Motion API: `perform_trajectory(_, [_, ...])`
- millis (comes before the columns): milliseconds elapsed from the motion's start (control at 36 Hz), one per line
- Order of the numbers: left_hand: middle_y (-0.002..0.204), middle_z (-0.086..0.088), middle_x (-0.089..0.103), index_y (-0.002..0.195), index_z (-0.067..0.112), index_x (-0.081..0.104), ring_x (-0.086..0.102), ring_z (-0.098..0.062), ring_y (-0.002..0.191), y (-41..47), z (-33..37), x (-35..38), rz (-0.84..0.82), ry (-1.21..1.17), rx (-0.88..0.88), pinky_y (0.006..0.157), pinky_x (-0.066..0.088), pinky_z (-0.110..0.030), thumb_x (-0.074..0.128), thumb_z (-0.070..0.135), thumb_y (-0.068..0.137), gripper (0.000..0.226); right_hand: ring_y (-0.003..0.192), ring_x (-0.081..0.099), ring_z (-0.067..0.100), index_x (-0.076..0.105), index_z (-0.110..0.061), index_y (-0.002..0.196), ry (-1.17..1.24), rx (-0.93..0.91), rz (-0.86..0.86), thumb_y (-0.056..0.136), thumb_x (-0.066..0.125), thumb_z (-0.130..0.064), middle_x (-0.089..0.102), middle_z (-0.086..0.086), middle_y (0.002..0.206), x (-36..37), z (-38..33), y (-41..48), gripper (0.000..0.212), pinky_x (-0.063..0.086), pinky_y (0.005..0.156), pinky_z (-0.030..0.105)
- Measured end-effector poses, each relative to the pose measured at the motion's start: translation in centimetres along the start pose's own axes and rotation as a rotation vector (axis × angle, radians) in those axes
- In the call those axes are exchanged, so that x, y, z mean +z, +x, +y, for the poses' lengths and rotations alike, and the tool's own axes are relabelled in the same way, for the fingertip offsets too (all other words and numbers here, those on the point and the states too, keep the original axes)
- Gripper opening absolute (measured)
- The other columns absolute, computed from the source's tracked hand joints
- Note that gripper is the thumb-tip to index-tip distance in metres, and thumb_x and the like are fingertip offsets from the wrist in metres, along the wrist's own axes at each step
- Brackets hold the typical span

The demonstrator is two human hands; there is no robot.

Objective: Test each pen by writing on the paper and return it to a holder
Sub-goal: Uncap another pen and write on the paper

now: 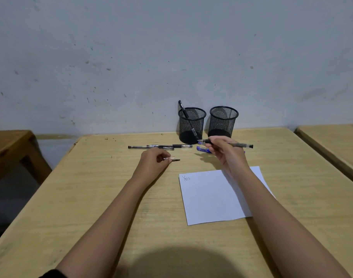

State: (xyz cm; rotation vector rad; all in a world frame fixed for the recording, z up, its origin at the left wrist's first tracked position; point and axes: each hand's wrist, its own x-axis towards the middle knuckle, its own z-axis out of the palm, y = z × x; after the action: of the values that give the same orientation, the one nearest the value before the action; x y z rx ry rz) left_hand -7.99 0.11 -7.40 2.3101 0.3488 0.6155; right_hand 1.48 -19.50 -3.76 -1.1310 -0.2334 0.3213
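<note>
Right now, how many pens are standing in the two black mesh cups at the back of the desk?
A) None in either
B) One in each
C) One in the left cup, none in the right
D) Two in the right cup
C: a single black pen leans in the left cup, while the right cup shows only bare mesh inside.
</note>
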Motion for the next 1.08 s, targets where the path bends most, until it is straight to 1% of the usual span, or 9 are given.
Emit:
perform_trajectory(139, [0.092,-0.004,0.066,0.093,0.013,0.071,0.058,-0.014,0.085,0.0,0.0,0.2,0.010,0.019,0.007,0.077,0.046,-0.022,0.067,0.018,0.083,0.012,0.063,0.066,0.012,0.066,0.004,0.086,-0.011,-0.001,-0.003,0.084,0.061,0.002,0.068,0.011,0.069,0.1,0.1,-0.1,0.006,0.054,0.063,0.013])
perform_trajectory(306, [0.103,-0.004,0.062,0.111,0.008,0.065,0.056,-0.013,0.093,-0.2,0.1,0.2,-0.005,0.043,0.012,0.084,0.045,-0.023,0.065,0.020,0.086,0.028,0.060,0.063,0.009,0.066,-0.002,0.079,-0.092,-0.046,-0.010,0.077,0.067,0.005,0.067,0.005,0.065,0.4,-0.3,-0.5,0.008,0.052,0.061,0.013])
perform_trajectory(417, [0.110,0.001,0.057,0.114,0.007,0.064,0.055,-0.011,0.099,-0.8,1.2,-0.3,0.020,-0.025,0.032,0.087,0.039,-0.018,0.060,0.018,0.089,0.027,0.050,0.058,0.005,0.060,-0.004,0.073,-0.106,-0.066,-0.012,0.082,0.061,0.005,0.063,-0.001,0.055,0.9,-0.9,-0.8,0.013,0.049,0.053,0.012])
perform_trajectory(500, [0.113,-0.001,0.062,0.112,0.008,0.065,0.054,-0.011,0.103,-2.2,2.5,-0.9,0.029,-0.030,0.078,0.089,0.039,-0.020,0.059,0.022,0.090,0.027,0.054,0.062,0.009,0.057,-0.003,0.075,-0.052,-0.038,-0.031,0.085,0.058,0.003,0.064,0.005,0.060,1.0,-1.3,-1.3,0.012,0.051,0.054,0.014])
perform_trajectory(583, [0.121,0.002,0.061,0.116,0.014,0.063,0.054,-0.011,0.113,-4.6,3.7,-0.9,-0.089,-0.025,0.138,0.100,0.040,-0.027,0.058,0.032,0.090,0.032,0.052,0.062,0.008,0.057,-0.003,0.074,-0.081,-0.036,-0.054,0.082,0.062,0.005,0.064,0.007,0.060,1.2,-1.1,-2.0,0.012,0.051,0.053,0.014])
perform_trajectory(722, [0.142,0.008,0.046,0.130,0.021,0.054,0.040,-0.005,0.130,-7.6,4.5,-0.1,-0.289,0.115,0.163,0.109,0.035,-0.031,0.056,0.053,0.084,0.056,0.043,0.054,0.007,0.049,-0.007,0.067,-0.276,-0.079,-0.071,0.073,0.067,0.013,0.056,0.010,0.056,1.7,0.1,-3.1,0.027,0.043,0.045,0.014])
perform_trajectory(806, [0.150,0.009,0.034,0.138,0.021,0.044,0.028,-0.004,0.138,-8.1,4.1,0.3,-0.351,0.171,0.145,0.112,0.026,-0.025,0.056,0.053,0.085,0.063,0.043,0.050,0.009,0.046,-0.007,0.062,-0.378,-0.065,-0.066,0.072,0.065,0.013,0.053,0.012,0.056,1.8,0.8,-3.5,0.029,0.041,0.043,0.016])
perform_trajectory(917, [0.154,0.009,0.026,0.142,0.022,0.037,0.018,-0.002,0.141,-8.0,3.9,0.5,-0.385,0.178,0.129,0.114,0.020,-0.024,0.053,0.051,0.087,0.064,0.036,0.039,0.009,0.037,-0.012,0.052,-0.465,-0.034,0.007,0.068,0.061,0.013,0.044,0.009,0.050,2.0,1.7,-3.1,0.039,0.033,0.039,0.017])
perform_trajectory(1083, [0.155,0.013,0.019,0.145,0.024,0.031,0.012,0.001,0.142,-7.8,3.7,0.5,-0.426,0.208,0.127,0.112,0.014,-0.019,0.049,0.051,0.090,0.063,0.048,0.030,0.014,0.031,-0.011,0.050,-0.550,-0.043,0.013,0.060,0.058,0.014,0.030,0.005,0.051,2.4,3.2,-2.4,0.038,0.030,0.045,0.022])
